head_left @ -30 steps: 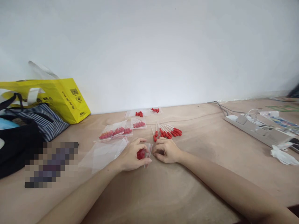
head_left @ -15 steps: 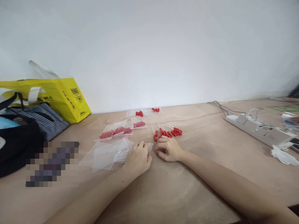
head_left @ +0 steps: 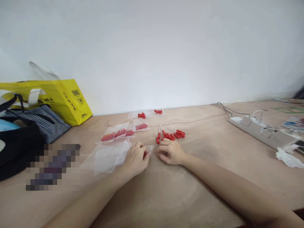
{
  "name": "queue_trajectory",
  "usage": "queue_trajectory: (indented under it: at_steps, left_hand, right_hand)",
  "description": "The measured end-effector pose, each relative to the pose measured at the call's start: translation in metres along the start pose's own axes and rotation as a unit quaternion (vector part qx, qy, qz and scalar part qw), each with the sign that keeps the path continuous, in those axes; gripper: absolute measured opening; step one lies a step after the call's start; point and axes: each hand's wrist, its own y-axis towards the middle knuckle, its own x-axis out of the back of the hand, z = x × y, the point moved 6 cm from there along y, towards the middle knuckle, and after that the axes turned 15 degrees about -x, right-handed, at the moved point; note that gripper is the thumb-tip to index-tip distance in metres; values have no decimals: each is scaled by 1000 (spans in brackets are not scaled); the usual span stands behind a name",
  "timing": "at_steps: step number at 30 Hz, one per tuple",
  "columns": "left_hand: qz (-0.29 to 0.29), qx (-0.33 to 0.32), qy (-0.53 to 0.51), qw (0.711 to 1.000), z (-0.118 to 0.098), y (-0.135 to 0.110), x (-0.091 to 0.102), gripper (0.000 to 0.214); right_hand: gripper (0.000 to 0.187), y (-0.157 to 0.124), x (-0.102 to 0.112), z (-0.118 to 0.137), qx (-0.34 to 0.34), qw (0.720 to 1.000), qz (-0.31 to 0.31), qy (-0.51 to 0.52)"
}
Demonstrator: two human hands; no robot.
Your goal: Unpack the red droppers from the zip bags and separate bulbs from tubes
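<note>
My left hand [head_left: 136, 159] lies closed over a clear zip bag [head_left: 151, 148], gripping it near its sealed end. White sticks [head_left: 121, 159] show through the bag left of the hand, and a bit of red peeks out by the thumb. Flat clear bags [head_left: 104, 158] are spread left of it. My right hand [head_left: 172, 152] rests on the table with fingers curled toward the thumb; whatever its fingertips hold, if anything, is hidden. Just beyond it fan out loose white sticks with red tips [head_left: 180, 134].
Filled bags of red-tipped sticks [head_left: 121, 133] lie farther back, with more red-tipped ones [head_left: 142, 116] near the wall. A yellow bag [head_left: 71, 104] and a striped pouch [head_left: 45, 122] stand left. A white power strip [head_left: 251, 128] with cables and a crumpled tissue [head_left: 288, 158] are right.
My left hand has slid a little to the left along the bag, uncovering some red by the thumb. The right hand has barely shifted.
</note>
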Motion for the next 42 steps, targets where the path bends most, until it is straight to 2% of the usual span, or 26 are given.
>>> queue_trajectory:
  at_steps: [9, 13, 18, 22, 25, 29, 31, 37, 42]
  left_hand:
    - [-12, -8, -20, 1000, 2, 0, 1, 21]
    - [-49, -6, -50, 998, 2, 1, 4, 22]
    - [-77, -13, -105, 991, -2, 4, 6, 23]
    - [-76, -22, -116, 990, -2, 4, 6, 22]
    - [-66, -76, -107, 989, -4, 4, 9, 23]
    - [-41, -228, -26, 973, -13, 4, 14, 33]
    - [-24, -272, 6, 962, -14, 4, 12, 35]
    - [-67, -312, 36, 947, -10, 6, 9, 26]
    - [-70, -350, 88, 930, -15, 5, 10, 26]
  right_hand:
    - [19, 5, -6, 7, 6, 1000, -3, -15]
    - [18, 4, -6, 11, 20, 1000, 1, -7]
    - [12, 3, -1, 14, 47, 997, -59, -12]
    - [19, 1, 0, 19, 92, 990, -98, -52]
    - [22, -2, 1, 21, 122, 983, -112, -78]
    - [23, -6, 6, 23, 148, 975, -138, -94]
    - [23, -8, 9, 24, 161, 969, -155, -103]
    - [24, -11, 8, 28, 188, 961, -157, -129]
    - [26, -12, 7, 32, 203, 957, -157, -133]
